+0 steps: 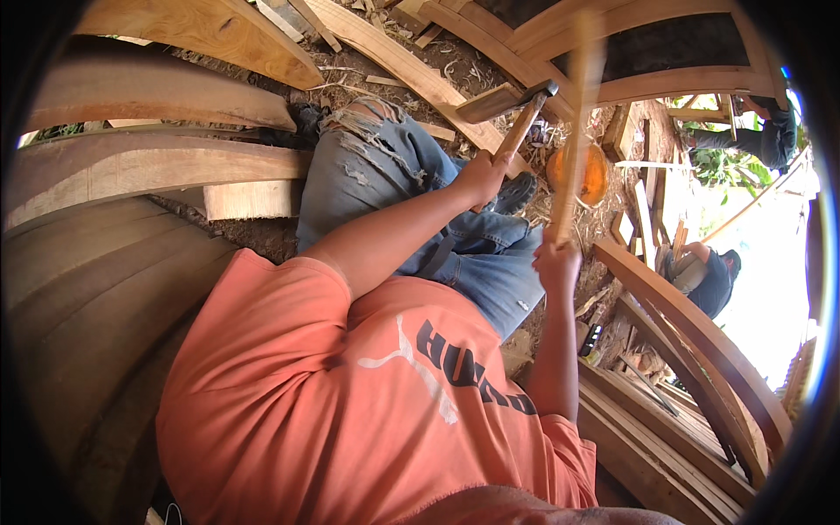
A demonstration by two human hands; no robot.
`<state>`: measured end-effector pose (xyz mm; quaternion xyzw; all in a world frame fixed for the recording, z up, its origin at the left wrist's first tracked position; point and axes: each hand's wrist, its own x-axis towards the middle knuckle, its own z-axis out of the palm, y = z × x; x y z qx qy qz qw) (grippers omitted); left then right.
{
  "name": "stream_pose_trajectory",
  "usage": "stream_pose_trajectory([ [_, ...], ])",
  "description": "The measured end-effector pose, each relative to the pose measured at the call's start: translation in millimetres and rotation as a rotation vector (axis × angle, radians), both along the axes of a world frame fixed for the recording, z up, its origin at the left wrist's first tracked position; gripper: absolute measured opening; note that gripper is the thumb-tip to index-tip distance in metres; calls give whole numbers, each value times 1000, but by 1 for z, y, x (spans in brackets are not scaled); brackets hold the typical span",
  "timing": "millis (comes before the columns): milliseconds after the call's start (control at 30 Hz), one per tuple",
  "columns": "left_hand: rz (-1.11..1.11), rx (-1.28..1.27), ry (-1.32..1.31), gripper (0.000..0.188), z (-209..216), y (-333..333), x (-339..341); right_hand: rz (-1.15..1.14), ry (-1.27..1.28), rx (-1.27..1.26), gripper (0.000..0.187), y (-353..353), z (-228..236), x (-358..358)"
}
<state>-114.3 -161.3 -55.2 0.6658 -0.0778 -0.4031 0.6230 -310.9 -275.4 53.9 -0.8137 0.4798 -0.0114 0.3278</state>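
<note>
- Gripping with both hands: your left hand [481,179] is closed around the handle of an adze-like tool [522,129], while your right hand [557,262] is clasping the lower end of a pale wooden stick [573,149].
- Position: the tool's head is sitting above and to the right of your left grip; the stick is rising almost straight up from your right grip.
- Progress (judged): you are appearing to be mid-work. Both pieces are being held clear of the ground, and nothing is showing as set down finished.
- Done: wood shavings [452,68] are lying beyond your left grip, suggesting cutting nearby; whose, not determinable. A dark-panelled wooden frame [669,85] is standing beyond your right grip, looking partly or wholly assembled.
- Left: remaining work is not being shown clearly. Loose curved timbers [166,171] are lying left of your left grip, and a curved beam [700,328] right of your right grip; whether they are awaiting work, cannot tell.
- Hard to read: the stick is blurring, worst at its far end, so its shape and any contact with the tool are staying uncertain.
- Hidden: the stick is covering part of an orange round container [594,175]; its contents are not resolving. Your fingers are masking part of the handle.
- Cut off: the frame is running into the dark fisheye rim.
</note>
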Motion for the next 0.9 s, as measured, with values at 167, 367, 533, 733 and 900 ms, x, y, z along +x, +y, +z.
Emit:
stream_pose_trajectory([
  [167,12,-5,37,58,-4,-2,3,0,-377,-36,34,3,34,13],
  [367,43,-67,65,55,-9,-9,-1,127,-647,-47,28,-17,15,-5],
  [533,7,6,-17,66,-4,-1,1,-69,-32,18,34,10,12,2],
  [733,48,-84,136,56,9,2,3,5,-692,-35,29,-2,48,22],
  [900,-16,-10,22,65,-3,-3,2,-2,64,-11,29,3,8,3],
])
